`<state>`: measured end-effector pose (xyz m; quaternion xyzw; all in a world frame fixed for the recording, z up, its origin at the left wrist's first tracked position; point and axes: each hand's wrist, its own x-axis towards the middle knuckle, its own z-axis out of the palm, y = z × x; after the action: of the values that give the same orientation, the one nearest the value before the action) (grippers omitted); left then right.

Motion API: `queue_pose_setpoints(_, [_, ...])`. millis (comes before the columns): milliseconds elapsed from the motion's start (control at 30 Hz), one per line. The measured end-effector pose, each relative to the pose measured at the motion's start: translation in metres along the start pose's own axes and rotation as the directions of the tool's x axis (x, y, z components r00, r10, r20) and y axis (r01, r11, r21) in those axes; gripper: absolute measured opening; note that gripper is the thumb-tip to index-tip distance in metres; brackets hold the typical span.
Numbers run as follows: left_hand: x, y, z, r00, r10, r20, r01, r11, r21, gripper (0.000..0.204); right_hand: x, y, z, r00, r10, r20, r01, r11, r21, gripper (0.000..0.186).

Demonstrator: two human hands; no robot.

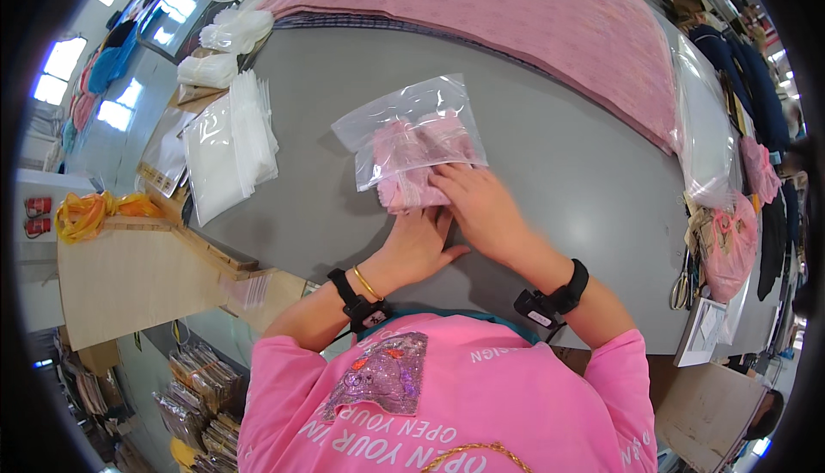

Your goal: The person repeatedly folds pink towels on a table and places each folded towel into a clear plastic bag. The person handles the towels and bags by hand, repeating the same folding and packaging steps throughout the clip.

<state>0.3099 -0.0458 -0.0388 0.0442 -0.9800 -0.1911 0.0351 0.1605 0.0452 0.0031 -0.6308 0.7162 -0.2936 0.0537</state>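
A folded pink cloth (404, 192) lies on the grey table, most of it inside a clear plastic bag (361, 129). Its near edge sticks out of the bag's near side. My left hand (417, 241) reaches against that near edge, its thumb stretched out to the right and its fingertips partly hidden by the cloth. From the right, my right hand (481, 207) lays its stretched fingers over the cloth at the bag's near edge. The right thumb is hidden.
A long pink fabric stack (481, 9) spans the table's far side. White plastic bags (228, 146) lie in a pile at left, near orange-yellow strips (94, 213). At right are clear plastic sheeting (706, 121), scissors (681, 288) and a pink plastic bag (730, 245).
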Motion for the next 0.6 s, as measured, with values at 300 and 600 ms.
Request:
queue_pose_setpoints(300, [0.013, -0.015, -0.023, 0.996, -0.074, 0.051, 0.076, 0.997, -0.026, 0.094, 0.004, 0.018, 0.044, 0.995, 0.100, 0.028, -0.101, 0.992, 0.069, 0.053])
queue_pose_setpoints(600, [0.011, -0.018, -0.037, 0.999, -0.047, -0.022, 0.049, 0.987, 0.152, 0.106, 0.075, 0.022, 0.040, 0.993, 0.088, 0.082, -0.079, 0.991, -0.112, 0.054])
